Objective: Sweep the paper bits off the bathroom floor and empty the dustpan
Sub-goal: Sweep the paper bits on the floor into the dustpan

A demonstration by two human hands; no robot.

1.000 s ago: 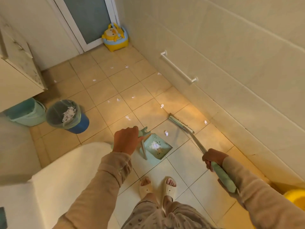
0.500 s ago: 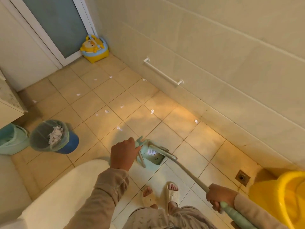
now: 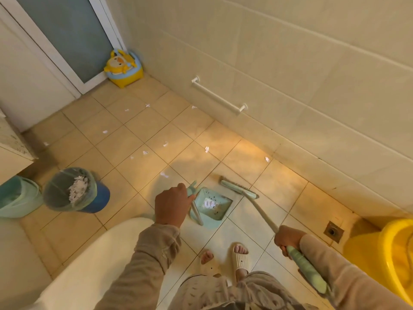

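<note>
My left hand [image 3: 172, 205] grips the upright handle of a mint-green dustpan [image 3: 220, 212] that rests on the tiled floor in front of my feet. White paper bits lie inside the pan. My right hand [image 3: 287, 239] holds the handle of a green broom [image 3: 238, 189], whose head sits on the floor just beyond the pan's mouth, a little apart from it. Several white paper bits [image 3: 207, 149] are scattered over the tiles further out. A grey-lined blue bin [image 3: 73, 191], with paper scraps in it, stands to the left.
A white toilet [image 3: 93, 265] rises at lower left. A green bucket [image 3: 17, 198] sits beside the bin. A yellow tub [image 3: 384, 258] fills the lower right, near a floor drain [image 3: 333, 231]. A child's yellow potty [image 3: 124, 68] stands by the door; a white rail [image 3: 219, 97] runs along the wall.
The broom head swept into the dustpan's mouth and has now drawn back out beyond it. My left hand kept holding the dustpan in place. The view swung right.
</note>
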